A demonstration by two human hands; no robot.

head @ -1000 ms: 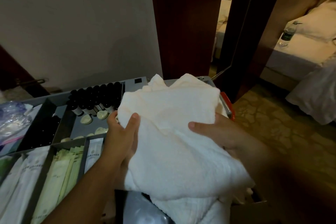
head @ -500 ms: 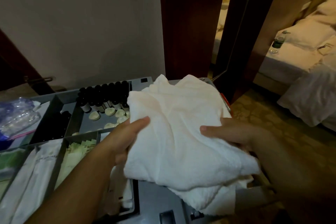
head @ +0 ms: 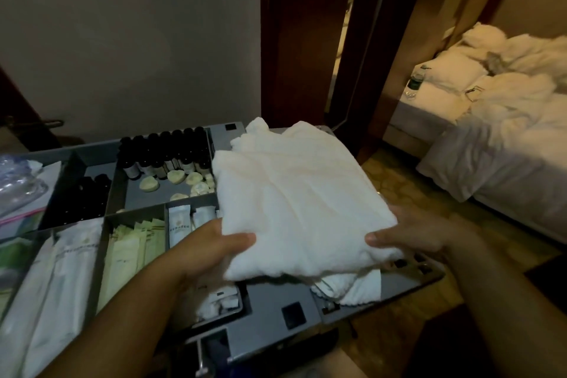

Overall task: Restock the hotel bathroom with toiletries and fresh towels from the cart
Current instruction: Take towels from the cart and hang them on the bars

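A folded white towel (head: 297, 202) is held flat above the right end of the grey cart (head: 267, 301). My left hand (head: 214, 247) grips its near left edge, thumb on top and fingers underneath. My right hand (head: 408, 235) grips the near right edge the same way. More white towel (head: 349, 285) lies on the cart under it. The cart's tray holds dark small bottles (head: 165, 150), round pale soaps (head: 178, 182), and white and green sachets (head: 132, 242).
A clear plastic bag (head: 18, 184) lies at the cart's left end. Behind the cart stands a beige wall; a dark wooden door frame (head: 294, 40) opens to the right. An unmade bed (head: 503, 132) with white linen fills the right side, with patterned floor before it.
The towel has dropped lower and flatter over the cart. Both hands slid to its near edge. The view has swung right, showing more of the bed.
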